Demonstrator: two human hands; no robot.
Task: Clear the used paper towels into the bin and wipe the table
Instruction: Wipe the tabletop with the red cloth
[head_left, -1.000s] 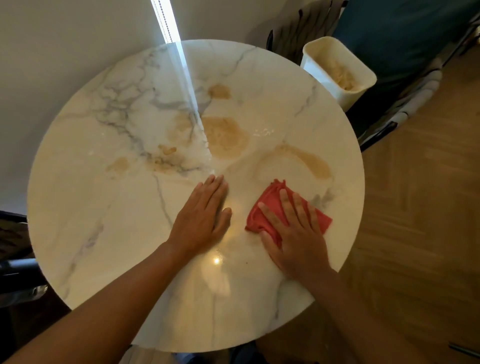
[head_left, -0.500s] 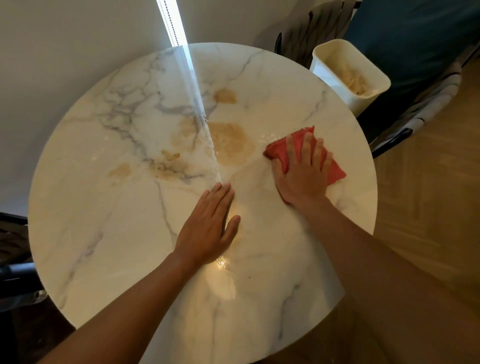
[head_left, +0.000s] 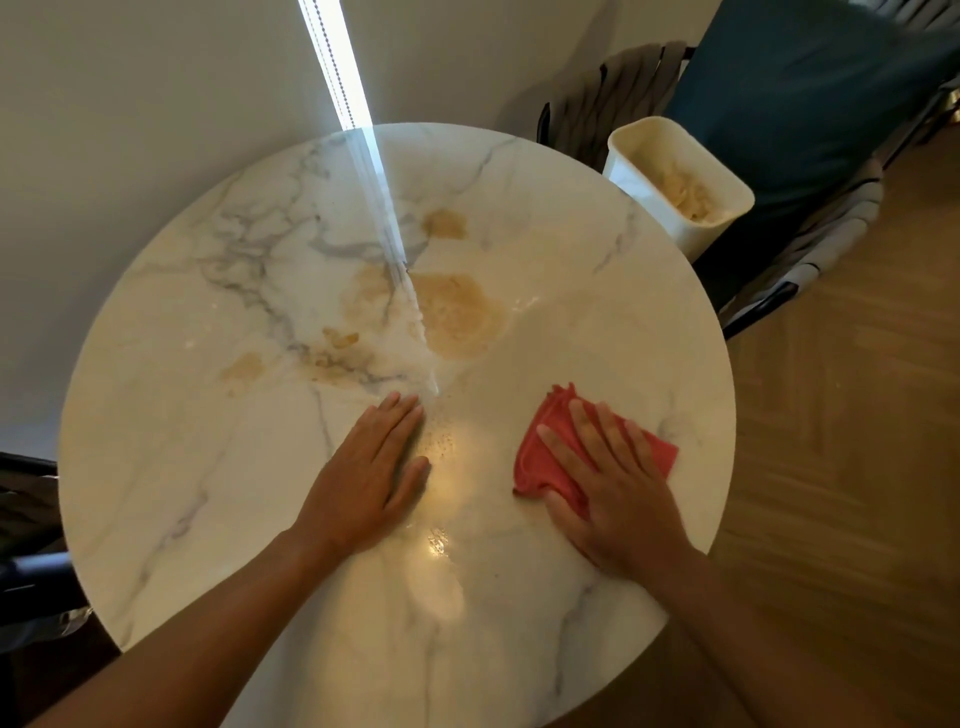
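Under the flat right hand (head_left: 618, 499), the red cloth (head_left: 550, 452) has swept back from the far stains toward the near counter (head_left: 208, 467) edge. Left hand (head_left: 371, 467) stays flat, holding nothing. Brown stains (head_left: 457, 317) beyond both hands remain; towels sit in the bin (head_left: 680, 187).

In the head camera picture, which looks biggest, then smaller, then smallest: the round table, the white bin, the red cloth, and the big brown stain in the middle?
1. Round table
2. White bin, though it sits farther away
3. Red cloth and big brown stain: about alike; the right hand hides part of the cloth.
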